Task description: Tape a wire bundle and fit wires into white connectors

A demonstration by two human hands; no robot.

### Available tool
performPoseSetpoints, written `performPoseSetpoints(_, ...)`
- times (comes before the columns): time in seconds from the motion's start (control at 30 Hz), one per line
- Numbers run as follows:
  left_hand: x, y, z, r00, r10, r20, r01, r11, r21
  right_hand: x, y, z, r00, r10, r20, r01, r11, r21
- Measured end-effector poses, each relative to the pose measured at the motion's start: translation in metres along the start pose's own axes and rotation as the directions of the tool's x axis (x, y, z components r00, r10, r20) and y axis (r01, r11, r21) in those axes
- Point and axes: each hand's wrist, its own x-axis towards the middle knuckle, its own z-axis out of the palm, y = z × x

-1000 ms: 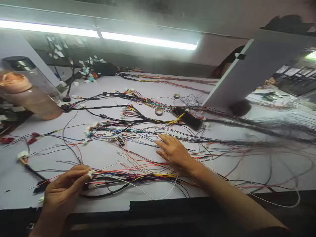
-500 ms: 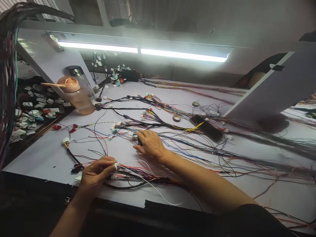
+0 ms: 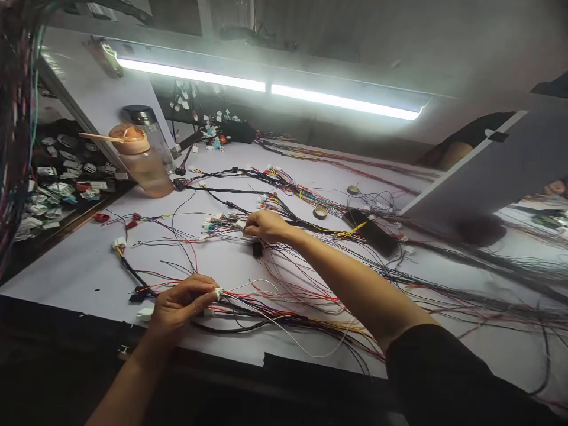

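Note:
My left hand is closed near the front edge of the table, pinching a small white connector between thumb and fingers. Red, white and dark wires run from that connector to the right. Farther back, my right hand has its fingers pressed together on a white connector, beside a cluster of small connectors on thin wires. Just below the right hand lies a black connector. The right fingertips are partly hidden by the hand itself.
Wire bundles stretch across the white table. A bottle with an orange lid stands at the left, near a heap of connectors. A tape roll and a black phone lie right of centre. A white panel rises at right.
My right hand has moved away from me and closed on the white connector, uncovering the black connector. My left hand keeps its pinch. The view has shifted slightly.

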Motion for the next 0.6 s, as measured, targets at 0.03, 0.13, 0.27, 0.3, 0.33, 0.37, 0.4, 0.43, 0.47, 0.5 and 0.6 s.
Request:
performPoseSetpoints(0.03, 0.000, 0.000, 0.000, 1.000, 0.005, 0.006, -0.005, 1.000, 0.002, 0.004, 0.004, -0.005, 1.000, -0.021, 0.012, 0.021, 0.999, 0.025)
performPoseSetpoints(0.13, 0.002, -0.004, -0.004, 0.999, 0.024, 0.034, -0.024, 1.000, 0.019, 0.017, 0.013, -0.008, 0.999, -0.047, -0.021, 0.049, 0.996, 0.074)
performPoseSetpoints(0.27, 0.004, -0.009, -0.010, 0.998, 0.036, 0.047, -0.037, 0.999, 0.022, 0.029, 0.021, 0.006, 0.990, 0.016, -0.137, -0.005, 0.997, 0.080)
performPoseSetpoints(0.3, 0.004, -0.010, -0.010, 0.998, 0.032, 0.048, -0.033, 0.999, 0.023, 0.030, 0.022, 0.011, 0.988, 0.020, -0.151, -0.007, 0.997, 0.081)
performPoseSetpoints(0.33, 0.004, -0.010, -0.011, 0.999, 0.026, 0.047, -0.027, 0.999, 0.026, 0.030, 0.023, 0.014, 0.987, 0.012, -0.160, 0.002, 0.996, 0.084)
performPoseSetpoints(0.37, 0.004, -0.010, -0.010, 0.999, 0.021, 0.042, -0.023, 0.999, 0.030, 0.029, 0.024, 0.016, 0.986, -0.006, -0.168, 0.021, 0.996, 0.090)
performPoseSetpoints(0.4, 0.003, -0.009, -0.009, 0.999, 0.020, 0.035, -0.021, 0.999, 0.035, 0.026, 0.026, 0.017, 0.984, -0.028, -0.178, 0.046, 0.994, 0.096)
performPoseSetpoints(0.43, 0.003, -0.008, -0.008, 1.000, 0.020, 0.025, -0.020, 0.999, 0.037, 0.022, 0.029, 0.016, 0.980, -0.049, -0.194, 0.070, 0.992, 0.101)
performPoseSetpoints(0.47, 0.002, -0.007, -0.006, 1.000, 0.016, 0.009, -0.016, 0.999, 0.038, 0.016, 0.032, 0.014, 0.974, -0.065, -0.216, 0.090, 0.990, 0.106)
performPoseSetpoints(0.5, 0.001, -0.005, -0.004, 1.000, 0.009, -0.008, -0.008, 0.999, 0.036, 0.008, 0.035, 0.012, 0.968, -0.074, -0.241, 0.102, 0.989, 0.108)
performPoseSetpoints(0.6, -0.001, 0.000, 0.001, 0.999, -0.012, -0.045, 0.013, 0.999, 0.038, -0.029, 0.043, 0.007, 0.946, -0.076, -0.316, 0.117, 0.987, 0.111)
